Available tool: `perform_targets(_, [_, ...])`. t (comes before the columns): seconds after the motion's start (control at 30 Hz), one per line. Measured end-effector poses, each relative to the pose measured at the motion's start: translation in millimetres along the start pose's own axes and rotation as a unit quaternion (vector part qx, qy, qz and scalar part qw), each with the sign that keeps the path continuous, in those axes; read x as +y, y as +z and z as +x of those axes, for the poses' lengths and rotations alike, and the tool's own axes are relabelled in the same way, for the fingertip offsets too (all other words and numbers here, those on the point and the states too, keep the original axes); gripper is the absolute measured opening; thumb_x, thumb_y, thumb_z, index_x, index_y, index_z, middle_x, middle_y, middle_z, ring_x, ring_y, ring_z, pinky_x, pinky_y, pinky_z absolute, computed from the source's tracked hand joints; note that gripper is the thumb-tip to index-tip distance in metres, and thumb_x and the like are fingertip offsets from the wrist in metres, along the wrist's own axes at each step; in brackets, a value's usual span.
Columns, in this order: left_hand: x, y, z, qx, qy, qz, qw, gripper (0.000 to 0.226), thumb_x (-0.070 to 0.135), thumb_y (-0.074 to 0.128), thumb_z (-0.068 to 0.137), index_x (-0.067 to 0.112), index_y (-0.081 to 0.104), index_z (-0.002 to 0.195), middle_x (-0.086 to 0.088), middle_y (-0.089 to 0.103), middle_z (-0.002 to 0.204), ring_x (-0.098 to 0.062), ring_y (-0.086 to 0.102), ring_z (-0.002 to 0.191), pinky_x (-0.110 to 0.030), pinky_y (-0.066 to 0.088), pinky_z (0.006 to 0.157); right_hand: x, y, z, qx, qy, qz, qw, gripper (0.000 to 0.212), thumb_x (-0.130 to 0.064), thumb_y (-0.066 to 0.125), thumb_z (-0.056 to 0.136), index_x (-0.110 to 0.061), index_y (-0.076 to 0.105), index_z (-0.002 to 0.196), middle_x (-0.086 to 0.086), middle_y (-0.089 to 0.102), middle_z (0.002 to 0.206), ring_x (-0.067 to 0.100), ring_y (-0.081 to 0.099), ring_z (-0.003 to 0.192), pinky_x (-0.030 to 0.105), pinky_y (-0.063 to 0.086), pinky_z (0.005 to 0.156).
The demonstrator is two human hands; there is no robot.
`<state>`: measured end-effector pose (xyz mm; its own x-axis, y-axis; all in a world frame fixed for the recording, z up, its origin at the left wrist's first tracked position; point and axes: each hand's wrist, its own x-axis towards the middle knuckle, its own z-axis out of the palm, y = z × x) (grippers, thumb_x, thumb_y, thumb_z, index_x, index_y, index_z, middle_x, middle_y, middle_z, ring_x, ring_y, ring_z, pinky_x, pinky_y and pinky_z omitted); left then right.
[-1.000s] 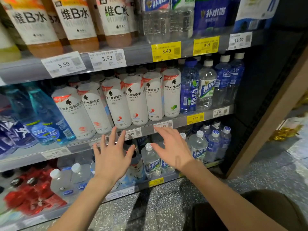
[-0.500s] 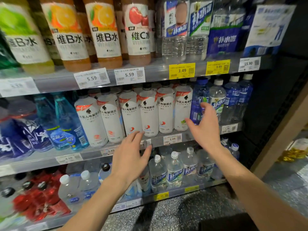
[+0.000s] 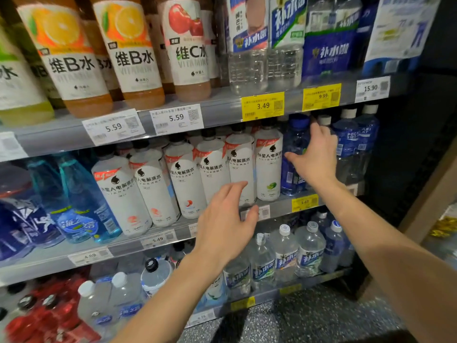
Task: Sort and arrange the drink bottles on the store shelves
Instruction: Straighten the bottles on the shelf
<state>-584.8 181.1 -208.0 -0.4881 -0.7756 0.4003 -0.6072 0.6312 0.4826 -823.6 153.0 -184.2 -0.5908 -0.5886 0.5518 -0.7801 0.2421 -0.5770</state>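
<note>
A row of white electrolyte bottles (image 3: 212,169) stands on the middle shelf (image 3: 277,206). To their right are a blue bottle (image 3: 294,144) and blue sports-drink bottles (image 3: 348,142). My right hand (image 3: 314,157) is spread open in front of the blue bottle and a white-capped bottle (image 3: 324,120), fingers near their necks, not closed on either. My left hand (image 3: 225,226) hovers open before the shelf edge, below the white bottles, holding nothing.
Orange and red vitamin-water bottles (image 3: 133,53) line the top shelf, with clear water bottles (image 3: 249,45) and a blue multipack (image 3: 329,50) to the right. Clear bottles (image 3: 284,253) and red bottles (image 3: 37,315) fill the bottom shelf. A dark cabinet wall (image 3: 415,169) bounds the right side.
Both hands rose from the bottom shelf toward the middle shelf. The right hand moved up and right to the blue bottles. The view tilted upward.
</note>
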Motion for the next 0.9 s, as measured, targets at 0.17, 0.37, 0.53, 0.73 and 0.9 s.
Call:
perform_targets(0.17, [4.1, 10.8, 6.2, 0.003, 0.011, -0.011, 1.000, 0.052, 0.043, 0.053, 0.097, 0.034, 0.038, 0.146, 0.015, 0.045, 0.143, -0.009, 0.046, 0.129, -0.037, 0.048, 0.098, 4.9, -2.7, -16.8, 0.036, -0.009, 0.043, 0.998, 0.089, -0.023, 0.084, 0.074, -0.013, 0.036, 0.149, 0.010, 0.044, 0.139, 0.035, 0.036, 0.125, 0.031, 0.029, 0.099])
perform_targets(0.37, [10.7, 18.5, 6.9, 0.004, 0.022, -0.013, 1.000, 0.054, 0.043, 0.054, 0.096, 0.034, 0.038, 0.147, 0.015, 0.045, 0.142, -0.010, 0.047, 0.128, -0.035, 0.046, 0.099, 14.2, -7.0, -47.9, 0.041, -0.012, 0.153, 0.987, 0.078, -0.010, 0.087, 0.062, -0.015, 0.048, 0.130, 0.006, 0.040, 0.128, 0.019, 0.034, 0.119, 0.022, 0.026, 0.097])
perform_targets(0.53, [14.2, 22.4, 9.5, 0.004, 0.038, -0.009, 0.999, 0.054, 0.043, 0.053, 0.096, 0.035, 0.036, 0.147, 0.018, 0.044, 0.142, -0.006, 0.045, 0.127, -0.030, 0.044, 0.096, 27.9, -12.8, -71.5, 0.000, -0.066, 0.203, 0.977, 0.072, -0.007, 0.088, 0.068, -0.023, 0.049, 0.126, -0.006, 0.055, 0.119, 0.016, 0.055, 0.114, 0.022, 0.043, 0.096])
perform_targets(0.73, [20.6, 29.0, 17.8, -0.003, 0.048, -0.028, 0.998, 0.055, 0.042, 0.055, 0.096, 0.036, 0.036, 0.147, 0.018, 0.044, 0.143, -0.007, 0.044, 0.130, -0.031, 0.045, 0.099, 32.0, -33.1, -80.2, 0.072, -0.068, 0.253, 0.962, 0.080, -0.012, 0.093, 0.064, -0.051, 0.043, 0.113, -0.029, 0.055, 0.109, 0.005, 0.059, 0.101, 0.019, 0.050, 0.090])
perform_targets(0.9, [29.0, 34.6, 23.6, -0.030, 0.083, -0.041, 0.995, 0.061, 0.043, 0.062, 0.091, 0.040, 0.035, 0.146, 0.020, 0.043, 0.140, -0.007, 0.048, 0.126, -0.039, 0.050, 0.096, 29.2, -49.6, -87.7, 0.100, -0.112, 0.279, 0.949, 0.085, -0.013, 0.094, 0.062, -0.047, 0.046, 0.124, -0.036, 0.055, 0.118, -0.002, 0.059, 0.111, 0.017, 0.048, 0.093])
